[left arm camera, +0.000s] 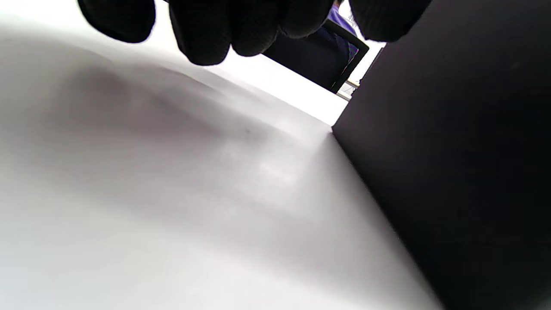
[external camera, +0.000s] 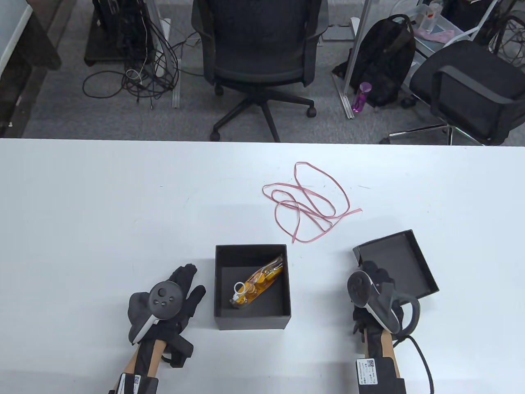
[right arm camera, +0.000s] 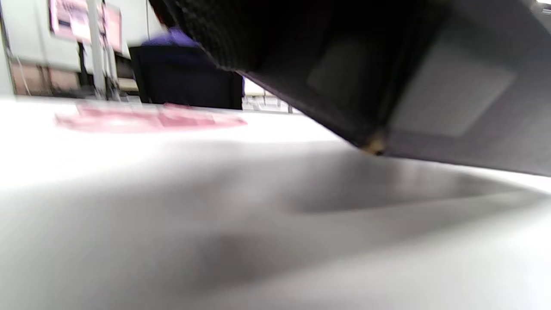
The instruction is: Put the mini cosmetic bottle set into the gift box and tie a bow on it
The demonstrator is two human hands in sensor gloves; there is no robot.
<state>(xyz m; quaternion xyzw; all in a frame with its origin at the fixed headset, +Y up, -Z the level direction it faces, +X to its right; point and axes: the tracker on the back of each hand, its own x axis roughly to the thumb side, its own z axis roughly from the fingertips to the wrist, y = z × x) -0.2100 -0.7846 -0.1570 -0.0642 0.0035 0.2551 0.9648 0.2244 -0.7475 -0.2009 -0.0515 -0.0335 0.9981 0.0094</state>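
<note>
The mini cosmetic bottle set (external camera: pixel 258 284) — a clear pouch with amber-filled bottles and a white ring at its lower end — lies on a slant inside the open black gift box (external camera: pixel 251 320), low in the middle of the table view. The box is one square, matte, straight-walled piece, and dark floor shows around the pouch on all sides.

One box lid (external camera: pixel 404 266) sits tilted at the lower right, hollow side up; the right hand (external camera: pixel 379 283) grips its near-left corner, and the right wrist view shows that corner raised off the table. The left hand (external camera: pixel 180 293) rests beside the box's left wall without touching it, fingers spread and relaxed; in the left wrist view the fingertips (left arm camera: pixel 206 38) hang just above the surface next to the dark wall.

One thin pink ribbon (external camera: pixel 307 201) lies in loose loops just above and right of the box — apart from both box and lid. The white table (external camera: pixel 102 205) is smooth and stretches bare across the left half; its far edge runs across the frame, with two black office chairs (external camera: pixel 262 49) and a black backpack (external camera: pixel 383 61) beyond.
</note>
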